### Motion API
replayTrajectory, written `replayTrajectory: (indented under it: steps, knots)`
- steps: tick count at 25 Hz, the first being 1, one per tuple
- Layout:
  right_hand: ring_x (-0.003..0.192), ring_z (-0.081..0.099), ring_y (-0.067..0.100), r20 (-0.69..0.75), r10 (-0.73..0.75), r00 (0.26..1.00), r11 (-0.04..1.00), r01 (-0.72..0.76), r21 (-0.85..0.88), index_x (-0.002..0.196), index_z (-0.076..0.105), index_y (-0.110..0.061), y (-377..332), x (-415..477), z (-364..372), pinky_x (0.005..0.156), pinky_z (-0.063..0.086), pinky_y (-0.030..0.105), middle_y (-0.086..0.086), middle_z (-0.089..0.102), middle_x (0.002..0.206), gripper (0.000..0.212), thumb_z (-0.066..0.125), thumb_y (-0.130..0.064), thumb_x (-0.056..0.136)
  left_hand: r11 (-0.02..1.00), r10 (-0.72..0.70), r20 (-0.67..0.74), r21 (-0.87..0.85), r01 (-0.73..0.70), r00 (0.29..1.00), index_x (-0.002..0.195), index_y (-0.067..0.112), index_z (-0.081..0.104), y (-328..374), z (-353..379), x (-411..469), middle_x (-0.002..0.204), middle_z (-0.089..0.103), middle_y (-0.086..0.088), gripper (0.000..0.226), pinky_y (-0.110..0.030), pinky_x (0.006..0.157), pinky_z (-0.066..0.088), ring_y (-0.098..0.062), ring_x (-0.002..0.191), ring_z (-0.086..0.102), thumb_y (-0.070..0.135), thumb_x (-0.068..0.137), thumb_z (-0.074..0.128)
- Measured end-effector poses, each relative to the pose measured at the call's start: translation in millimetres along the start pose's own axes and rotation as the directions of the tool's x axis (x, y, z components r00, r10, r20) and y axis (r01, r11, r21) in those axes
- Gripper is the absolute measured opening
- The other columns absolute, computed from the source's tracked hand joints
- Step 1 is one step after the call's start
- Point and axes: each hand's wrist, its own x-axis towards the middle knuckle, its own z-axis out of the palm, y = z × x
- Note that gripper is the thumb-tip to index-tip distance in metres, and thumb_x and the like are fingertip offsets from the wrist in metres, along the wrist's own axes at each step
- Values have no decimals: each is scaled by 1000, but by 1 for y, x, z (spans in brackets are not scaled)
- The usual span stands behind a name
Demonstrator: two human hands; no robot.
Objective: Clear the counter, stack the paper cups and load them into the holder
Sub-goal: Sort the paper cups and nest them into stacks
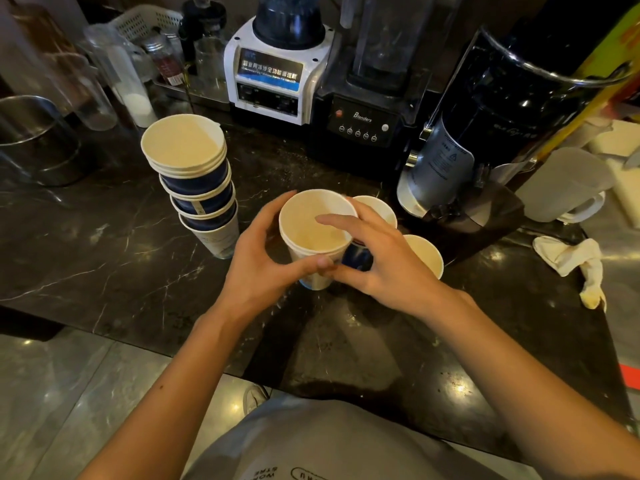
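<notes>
A short stack of white paper cups (313, 233) stands in the middle of the dark marble counter (114, 244). My left hand (263, 261) wraps its left side, thumb on the front wall. My right hand (377, 261) grips it from the right, with fingers lying over the rim. Behind my right hand two single cups stand upright, one (379, 207) farther back and one (427, 254) to the right. A taller leaning stack of blue and white cups (199, 188) rises at the left. No cup holder is visible.
Two blenders (277, 71) (367, 109) and a black grinder (485, 140) line the back. A steel pot (34, 140) and clear jars (117, 71) sit at the back left. A frosted jug (568, 185) and a crumpled cloth (575, 261) lie at the right.
</notes>
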Motion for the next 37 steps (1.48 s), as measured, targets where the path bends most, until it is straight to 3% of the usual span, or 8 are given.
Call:
replayTrajectory:
  steps: [6,10,13,20,24,29,33,37]
  knots:
    - [116,54,13,-280,-44,959,995,67,73,117,62,-24,3,-6,-15,92,49,25,-5,57,117,43,80,-31,79,997,80,33,-2,-80,996,148,13,36,22,-1,9,144,51,3,85,-38,109,44,-9,133,49,36,77,76]
    - [117,55,12,-456,-5,890,990,70,126,116,59,-21,2,-23,-51,96,48,31,-5,58,116,42,77,-34,80,899,352,-205,345,-269,913,138,7,44,50,-22,8,138,49,0,67,-32,109,41,-10,129,49,33,83,74]
    - [113,56,9,-557,26,830,985,74,157,117,58,-14,5,-38,-69,91,52,33,-12,56,115,44,77,-32,81,755,527,-293,593,-281,798,135,-4,42,50,-47,16,139,43,-22,73,-42,113,34,-35,132,42,29,81,80]
    - [124,51,13,-616,152,773,988,-111,105,117,58,-27,25,-65,-74,94,49,24,4,57,127,43,73,-41,80,872,238,-413,489,-6,879,149,14,25,-1,-72,28,155,11,-21,106,-18,119,16,-28,146,17,40,67,86]
    - [126,48,14,-614,197,765,976,-209,53,117,59,-26,32,-77,-65,92,50,33,4,55,129,40,75,-38,82,890,199,-419,455,15,886,148,24,26,-15,-69,25,156,13,-15,102,-28,120,24,-24,146,21,25,67,88]
    - [126,48,16,-661,203,723,973,-224,54,118,58,-27,35,-84,-72,90,46,27,5,56,129,43,76,-42,82,896,202,-440,443,17,875,147,28,24,-24,-75,26,153,21,-9,101,-35,116,32,-18,142,28,16,68,87]
    - [119,42,-9,-573,238,784,961,-276,20,123,56,-27,42,-88,-67,87,41,21,-7,50,129,51,72,-43,77,890,216,-415,456,-3,884,147,22,21,-31,-73,27,153,21,-13,99,-22,114,30,-19,143,27,7,72,83]
    - [120,40,-1,-479,277,833,950,-311,9,128,53,-29,50,-87,-53,90,38,18,-11,47,129,58,70,-47,75,892,227,-411,452,-19,883,149,19,18,-37,-75,28,153,21,-14,100,-33,117,31,-20,144,27,8,73,83]
